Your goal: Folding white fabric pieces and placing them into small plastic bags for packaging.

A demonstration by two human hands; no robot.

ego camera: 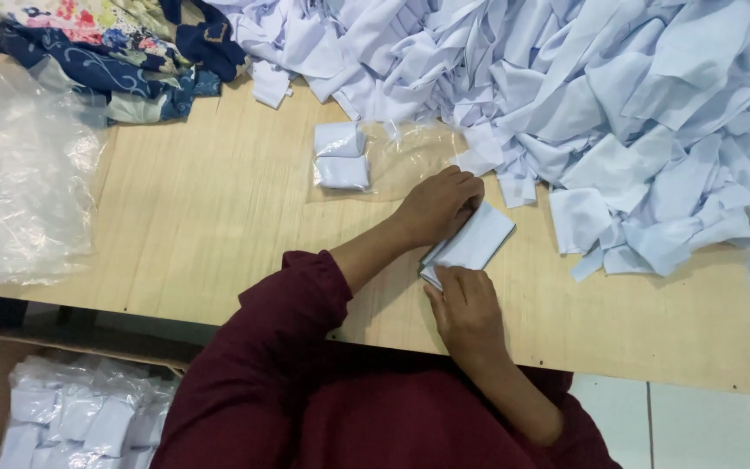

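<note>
Although our left hand (438, 206) covers the upper edge of the folded white cloth (470, 243), we cannot tell how many layers it has. Our right hand (466, 313) hides its lower corner. Both hands press flat on the cloth, fingers together, pinching nothing. It lies near the front edge of the wooden bench (219, 217), just beside the white cloth heap (583, 95) at the back right. Two folded pieces sit in a clear plastic bag (366, 156) mid-bench. Crumpled clear plastic (23, 174) covers the left edge; patterned fabric (106, 52) is cut off at the back-left corner. Bagged cloths (88, 417) lie below.
</note>
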